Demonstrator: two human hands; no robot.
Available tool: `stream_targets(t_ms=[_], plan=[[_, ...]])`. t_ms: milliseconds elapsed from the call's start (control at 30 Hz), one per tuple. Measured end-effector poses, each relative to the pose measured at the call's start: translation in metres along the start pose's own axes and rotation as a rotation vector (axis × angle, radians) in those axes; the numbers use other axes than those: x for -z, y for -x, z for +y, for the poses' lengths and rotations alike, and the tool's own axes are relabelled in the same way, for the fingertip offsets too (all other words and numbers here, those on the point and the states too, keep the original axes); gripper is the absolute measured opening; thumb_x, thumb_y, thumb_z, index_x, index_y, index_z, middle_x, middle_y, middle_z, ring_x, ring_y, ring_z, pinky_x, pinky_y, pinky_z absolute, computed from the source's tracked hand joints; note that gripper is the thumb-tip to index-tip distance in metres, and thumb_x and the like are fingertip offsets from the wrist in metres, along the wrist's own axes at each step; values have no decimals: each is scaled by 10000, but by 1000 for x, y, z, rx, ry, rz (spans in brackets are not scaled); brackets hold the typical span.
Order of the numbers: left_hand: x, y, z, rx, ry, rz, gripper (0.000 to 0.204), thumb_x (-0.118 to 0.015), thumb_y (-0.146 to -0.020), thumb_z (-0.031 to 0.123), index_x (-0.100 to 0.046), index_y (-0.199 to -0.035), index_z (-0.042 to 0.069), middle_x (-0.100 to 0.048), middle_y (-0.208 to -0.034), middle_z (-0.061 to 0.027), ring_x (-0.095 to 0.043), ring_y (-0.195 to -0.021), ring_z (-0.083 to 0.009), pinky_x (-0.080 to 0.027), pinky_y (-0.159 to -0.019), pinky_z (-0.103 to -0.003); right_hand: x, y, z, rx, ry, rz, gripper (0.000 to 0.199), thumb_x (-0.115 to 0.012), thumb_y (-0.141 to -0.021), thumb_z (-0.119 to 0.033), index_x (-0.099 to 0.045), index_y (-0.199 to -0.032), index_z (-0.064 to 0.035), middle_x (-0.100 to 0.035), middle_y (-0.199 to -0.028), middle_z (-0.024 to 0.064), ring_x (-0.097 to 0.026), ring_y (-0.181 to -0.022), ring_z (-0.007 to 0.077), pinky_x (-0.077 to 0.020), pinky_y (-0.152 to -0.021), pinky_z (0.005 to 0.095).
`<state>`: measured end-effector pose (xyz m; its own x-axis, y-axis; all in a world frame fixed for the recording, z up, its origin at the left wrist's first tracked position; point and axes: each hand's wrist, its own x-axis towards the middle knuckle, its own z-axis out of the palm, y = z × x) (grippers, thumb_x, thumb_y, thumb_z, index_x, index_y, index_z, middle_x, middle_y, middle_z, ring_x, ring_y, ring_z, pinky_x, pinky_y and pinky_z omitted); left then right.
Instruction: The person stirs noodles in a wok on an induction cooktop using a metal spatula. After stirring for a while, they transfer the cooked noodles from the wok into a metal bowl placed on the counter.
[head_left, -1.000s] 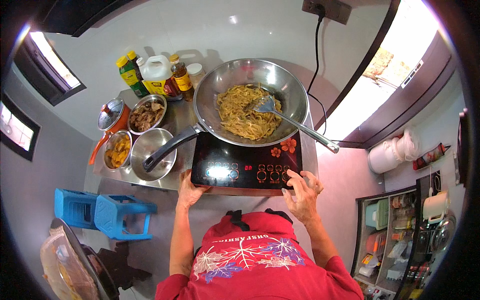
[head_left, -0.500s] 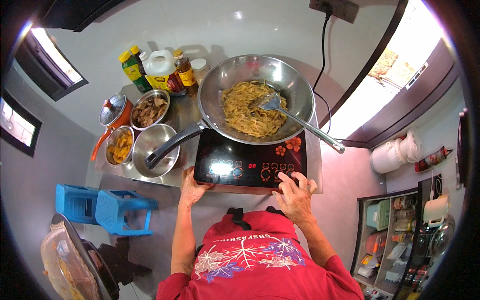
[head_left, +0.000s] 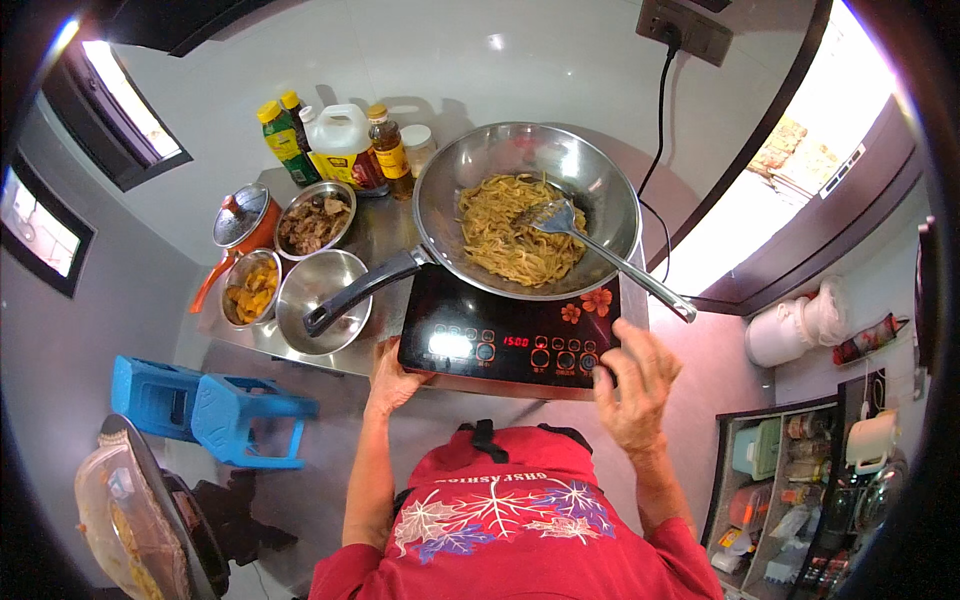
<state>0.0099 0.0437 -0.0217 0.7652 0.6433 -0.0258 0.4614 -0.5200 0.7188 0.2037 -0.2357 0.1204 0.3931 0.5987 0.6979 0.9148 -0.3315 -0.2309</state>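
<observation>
My left hand (head_left: 393, 378) grips the left front corner of a black induction cooktop (head_left: 490, 318), some fingers hidden by its edge. Off the right front corner hovers my right hand (head_left: 637, 388), empty, with its fingers bent and apart. On the cooktop rests a steel wok (head_left: 433, 220) whose black handle (head_left: 365, 290) points to the front left. Brownish noodle-like strands (head_left: 510, 235) fill its bottom. A metal spatula (head_left: 625, 262) lies in them, its handle leaning over the wok's right rim. Red characters glow on the cooktop's display (head_left: 515, 342).
Left of the wok stand an empty steel bowl (head_left: 325, 285), a bowl of yellow-orange chunks (head_left: 252, 290), a bowl of brown meat-like pieces (head_left: 316, 222) and a lidded orange pot (head_left: 245, 220). Several bottles (head_left: 345, 150) line the wall. Blue stools (head_left: 250, 410) stand below left.
My right hand has left the control panel and moved right, past the cooktop's edge. The red display now shows different characters. My left hand stays at the corner; the whole view has shifted slightly.
</observation>
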Motion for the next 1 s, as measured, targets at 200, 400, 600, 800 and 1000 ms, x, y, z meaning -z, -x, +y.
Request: stream_targets(t_ms=[200,400,600,800,1000], plan=[[-3,2,-20,25,366,-9,632,-799,-696,234,-561,-1253,53,-618,-1133,-73,-560,-1070,-231,-439,-930,-352,19,-60,22,3,349,-71,296,-751,-686,-112,-647,-960,-74,-565,-1216,90,-510,-1116,278,-356,-928,411],[14,21,4,36,661,301,367,-577,-781,17,-557,-1147,2,-615,-1016,-58,-588,-886,-131,-481,-777,-263,10,-57,25,18,319,-120,331,-778,-683,-157,-659,-984,-85,-555,-1223,71,-481,-1158,259,-350,-947,418],[8,41,50,-564,-41,655,289,-647,-694,79,-565,-971,68,-595,-965,-97,-552,-918,-274,-407,-865,-390,5,-56,26,7,320,-110,359,-789,-667,-143,-657,-998,-95,-553,-1228,66,-480,-1169,248,-336,-967,417],[-17,38,88,-656,-185,361,393,-707,-670,183,-590,-1041,123,-601,-1225,-9,-482,-1126,-260,-346,-918,-400,10,-60,22,-1,318,-90,361,-790,-664,-126,-652,-996,-97,-551,-1232,71,-482,-1168,246,-326,-974,409],[-26,30,100,-612,-270,304,407,-730,-671,264,-592,-1035,147,-614,-1182,38,-460,-1136,-244,-285,-904,-403,12,-54,22,-24,298,-89,337,-790,-663,-119,-655,-971,-96,-550,-1235,72,-483,-1170,240,-320,-975,405]])
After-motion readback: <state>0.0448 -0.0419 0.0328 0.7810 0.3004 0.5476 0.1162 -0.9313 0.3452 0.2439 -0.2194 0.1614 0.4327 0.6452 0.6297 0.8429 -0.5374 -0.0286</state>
